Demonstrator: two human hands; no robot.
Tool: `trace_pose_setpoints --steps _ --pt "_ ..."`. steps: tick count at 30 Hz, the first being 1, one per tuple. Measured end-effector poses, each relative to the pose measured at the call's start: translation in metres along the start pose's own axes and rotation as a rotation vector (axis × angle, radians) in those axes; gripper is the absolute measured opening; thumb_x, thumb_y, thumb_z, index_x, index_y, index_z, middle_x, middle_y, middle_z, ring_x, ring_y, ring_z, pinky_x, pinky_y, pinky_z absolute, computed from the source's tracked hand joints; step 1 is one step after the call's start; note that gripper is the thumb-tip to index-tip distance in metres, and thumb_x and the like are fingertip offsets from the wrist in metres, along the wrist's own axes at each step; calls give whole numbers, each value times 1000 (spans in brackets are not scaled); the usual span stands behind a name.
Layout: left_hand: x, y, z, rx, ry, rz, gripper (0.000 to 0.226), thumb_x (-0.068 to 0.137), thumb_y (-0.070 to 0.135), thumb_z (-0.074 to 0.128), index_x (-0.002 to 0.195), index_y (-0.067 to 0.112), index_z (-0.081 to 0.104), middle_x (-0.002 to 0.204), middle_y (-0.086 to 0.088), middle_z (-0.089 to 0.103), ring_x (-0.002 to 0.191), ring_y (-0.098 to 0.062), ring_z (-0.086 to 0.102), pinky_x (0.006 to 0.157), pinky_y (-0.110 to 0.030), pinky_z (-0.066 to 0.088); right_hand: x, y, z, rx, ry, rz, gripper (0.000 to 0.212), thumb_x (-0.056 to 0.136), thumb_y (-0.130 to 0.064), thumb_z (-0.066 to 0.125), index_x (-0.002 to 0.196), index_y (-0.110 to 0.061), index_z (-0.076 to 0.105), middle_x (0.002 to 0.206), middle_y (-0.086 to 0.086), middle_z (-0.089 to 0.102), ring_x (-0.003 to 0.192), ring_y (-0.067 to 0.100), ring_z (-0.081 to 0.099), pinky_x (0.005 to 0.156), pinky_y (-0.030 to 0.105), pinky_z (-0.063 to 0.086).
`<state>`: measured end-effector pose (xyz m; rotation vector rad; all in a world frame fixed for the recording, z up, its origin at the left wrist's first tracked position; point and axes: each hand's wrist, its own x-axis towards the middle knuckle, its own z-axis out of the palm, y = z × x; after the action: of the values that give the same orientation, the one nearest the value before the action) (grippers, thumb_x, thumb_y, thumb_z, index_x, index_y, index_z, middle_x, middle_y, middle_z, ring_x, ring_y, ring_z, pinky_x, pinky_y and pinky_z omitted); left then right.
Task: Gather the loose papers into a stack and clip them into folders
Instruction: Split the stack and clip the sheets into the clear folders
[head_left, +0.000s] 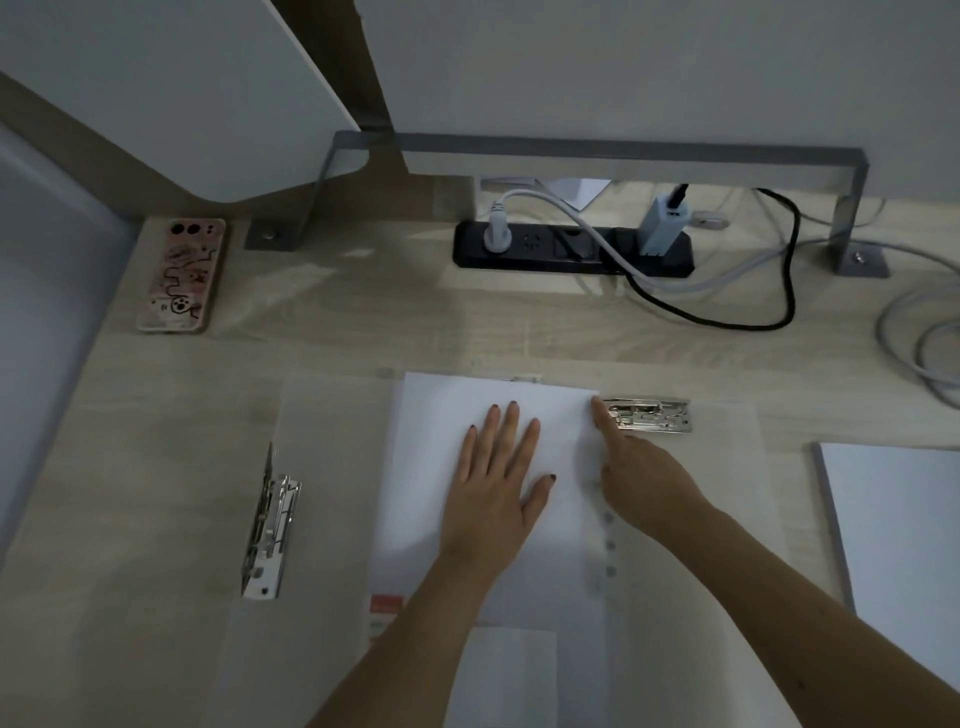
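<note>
**Left palm flat on papers, right index at top-right corner**

- Papers (431, 457): white stack, dead centre of the desk (363, 322), lying on an open translucent folder (727, 493). Top edge slightly skewed.
- Left hand (493, 483): released, fingers straight and spread, palm pressing flat on the stack.
- Right hand (641, 478): at 3 o'clock of the left. Index finger (602, 415) straight, tip at the stack's top-right corner. Thumb and other fingers hidden, so I cannot tell if it pinches the edge.
- Folder's metal clip (649, 415): at 1 o'clock of the stack, just beside the index tip.
- Second folder (322, 441) at 9 o'clock, its clip (270, 525) on its left side.
- Another white pile (904, 530) at 3 o'clock, well apart.
- Phone (182, 275) at 10 o'clock, power strip (571, 249) at 12.
</note>
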<state>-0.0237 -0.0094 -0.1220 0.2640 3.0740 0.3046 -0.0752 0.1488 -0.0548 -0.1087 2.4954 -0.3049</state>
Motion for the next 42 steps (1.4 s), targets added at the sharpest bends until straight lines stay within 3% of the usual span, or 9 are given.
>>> trace_pose_setpoints --steps 4,8,13,19,25,31,35,38,42 --pt "1 -1 1 3 -23 -1 58 96 48 26 145 17 27 153 -7 25 143 -21 15 115 -39 12 1 1 -8 155 76 -23 66 88 -1 39 146 -14 12 73 8 51 64 27 50 62 30 32" --pt "0 -2 1 17 -44 -7 58 97 49 19 146 17 23 155 -6 22 144 -22 11 115 -40 11 7 14 -19 313 296 -40 10 96 -21 41 102 -13 38 69 6 54 67 34 58 61 37 43" --pt "0 -2 -1 16 -39 -4 58 97 48 19 144 16 30 153 -7 28 142 -22 16 113 -41 16 6 49 -22 676 594 227 14 96 -20 40 101 -14 52 79 9 62 63 38 61 66 47 54" --pt "0 -2 0 27 -50 4 59 97 49 19 145 16 27 154 -7 23 143 -22 14 113 -41 15 -7 74 -3 392 723 246 40 88 -3 53 127 -4 49 132 20 43 110 37 53 82 42 47" --pt "0 -2 -5 32 -88 3 59 97 49 16 144 15 28 153 -8 27 142 -22 16 114 -41 15 -16 69 20 258 502 52 60 86 6 46 143 -2 30 153 13 27 138 31 31 109 37 30" --pt "-6 3 -23 -6 -187 -19 55 98 40 7 140 14 31 149 -10 35 138 -28 32 111 -40 16 -29 64 11 306 494 43 67 87 3 48 147 -10 22 156 6 19 138 28 31 105 35 33" --pt "-33 11 -32 -85 -224 -34 57 91 39 22 139 13 37 150 -10 33 137 -26 34 111 -39 34 -58 65 21 339 525 81 66 89 0 48 147 -14 22 156 4 21 137 26 34 100 36 38" --pt "-46 24 -45 -257 -278 -23 73 83 48 1 148 17 15 157 1 -3 144 -13 -10 115 -25 -5 -84 74 37 364 513 131 64 89 -2 49 147 -13 25 155 6 24 139 26 31 103 37 37" --pt "-51 61 -59 -404 -251 22 52 96 34 25 146 20 22 157 5 5 145 -9 -5 114 -20 -4 -126 97 56 428 537 227 59 90 -3 50 144 -11 30 153 7 28 139 25 31 106 37 35"
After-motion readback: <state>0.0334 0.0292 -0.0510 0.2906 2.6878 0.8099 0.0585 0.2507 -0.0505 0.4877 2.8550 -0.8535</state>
